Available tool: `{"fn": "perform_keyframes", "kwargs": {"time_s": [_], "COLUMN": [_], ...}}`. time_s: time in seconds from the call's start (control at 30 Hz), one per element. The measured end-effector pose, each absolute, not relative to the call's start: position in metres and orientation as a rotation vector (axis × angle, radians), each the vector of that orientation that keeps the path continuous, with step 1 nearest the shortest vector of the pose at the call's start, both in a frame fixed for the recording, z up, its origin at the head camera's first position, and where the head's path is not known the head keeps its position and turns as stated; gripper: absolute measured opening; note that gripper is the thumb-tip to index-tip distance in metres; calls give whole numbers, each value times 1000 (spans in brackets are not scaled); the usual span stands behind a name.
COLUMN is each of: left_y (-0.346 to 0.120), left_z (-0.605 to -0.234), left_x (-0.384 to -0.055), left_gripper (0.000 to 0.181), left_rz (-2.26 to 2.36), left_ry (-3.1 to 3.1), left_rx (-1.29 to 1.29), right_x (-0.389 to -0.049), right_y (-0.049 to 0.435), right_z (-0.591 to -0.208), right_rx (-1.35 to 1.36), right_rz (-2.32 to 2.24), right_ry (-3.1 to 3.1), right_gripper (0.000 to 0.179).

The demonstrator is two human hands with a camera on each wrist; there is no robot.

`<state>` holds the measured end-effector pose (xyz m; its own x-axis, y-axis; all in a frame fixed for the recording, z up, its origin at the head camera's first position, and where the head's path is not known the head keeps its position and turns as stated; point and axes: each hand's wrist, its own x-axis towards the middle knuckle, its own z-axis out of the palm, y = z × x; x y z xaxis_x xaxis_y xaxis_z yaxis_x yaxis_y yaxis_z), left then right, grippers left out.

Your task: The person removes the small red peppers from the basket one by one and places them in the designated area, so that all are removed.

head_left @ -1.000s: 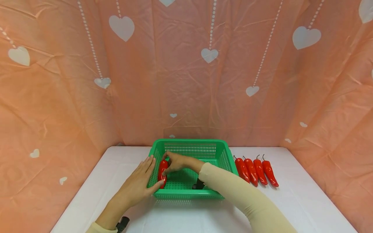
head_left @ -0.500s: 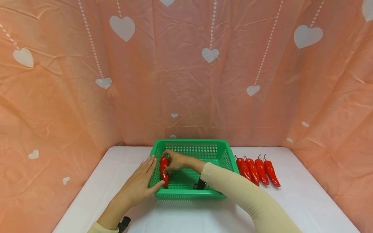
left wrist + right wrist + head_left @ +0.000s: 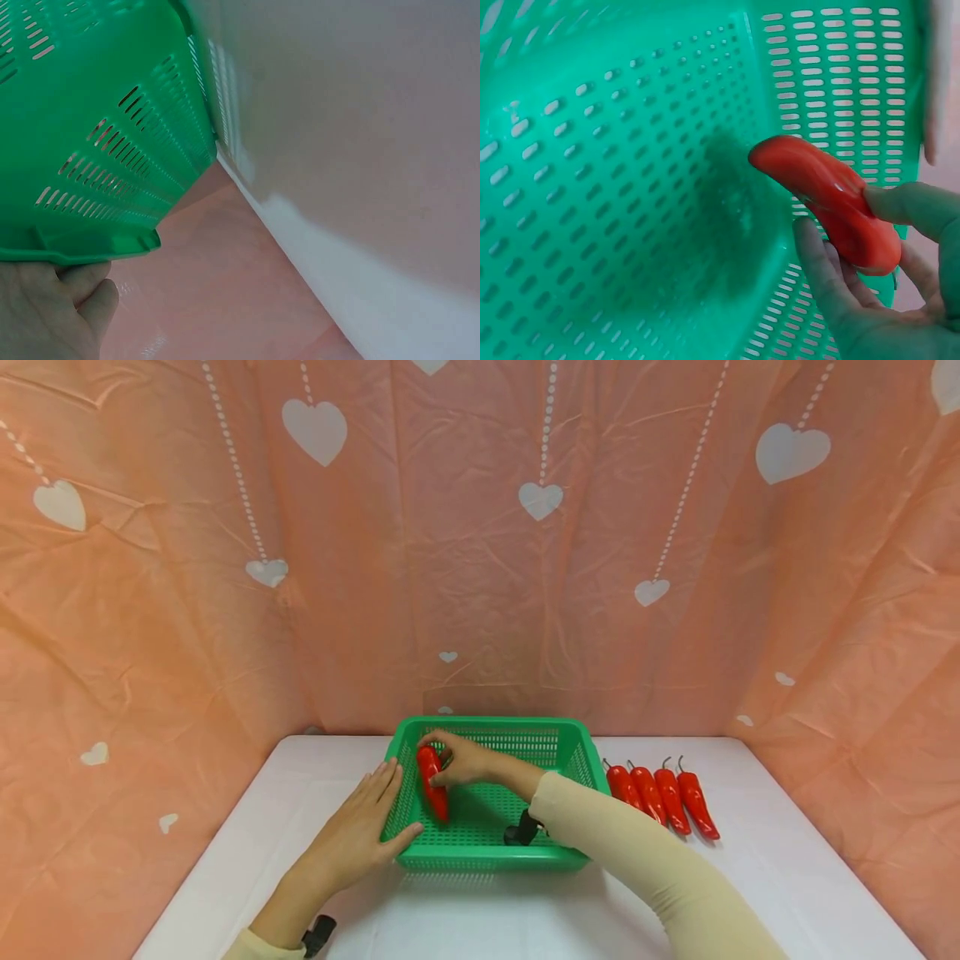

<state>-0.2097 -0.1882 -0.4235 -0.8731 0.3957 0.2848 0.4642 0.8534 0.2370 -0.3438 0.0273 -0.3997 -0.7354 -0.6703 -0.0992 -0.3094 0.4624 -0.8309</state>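
Observation:
My right hand (image 3: 463, 762) grips a glossy red chili pepper (image 3: 432, 785) between thumb and fingers, inside the left part of a green plastic basket (image 3: 495, 853). In the right wrist view the chili (image 3: 832, 199) hangs tilted over the perforated floor, and its shadow falls beneath it. No other chili shows in the basket. My left hand (image 3: 356, 831) lies with straight fingers along the basket's left rim, thumb at the front corner. From the left wrist, those fingers (image 3: 86, 283) appear right at the basket's rim (image 3: 90, 255).
Several red chilies (image 3: 663, 797) with curved stems lie side by side on the white table (image 3: 480, 918), just right of the basket. A pink curtain (image 3: 480, 610) with white hearts encloses the table at the back and sides.
The right hand has lifted the chili off the left side of the basket, moving it up and slightly right, with its tip swinging right. The left hand stays on the rim.

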Motion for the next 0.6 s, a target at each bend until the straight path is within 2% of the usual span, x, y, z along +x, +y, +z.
{"fn": "perform_keyframes", "kwargs": {"time_s": [0.6], "left_y": [-190], "left_z": [-428], "left_x": [-212], "left_gripper": [92], "left_rz": [-473], "left_ry": [-2827], "left_rx": [-650], "right_x": [-338], "right_y": [59], "right_z": [-369], "right_rx": [-893], "right_rz": [-1281], "right_ry": [2325], "right_gripper": [66]}}
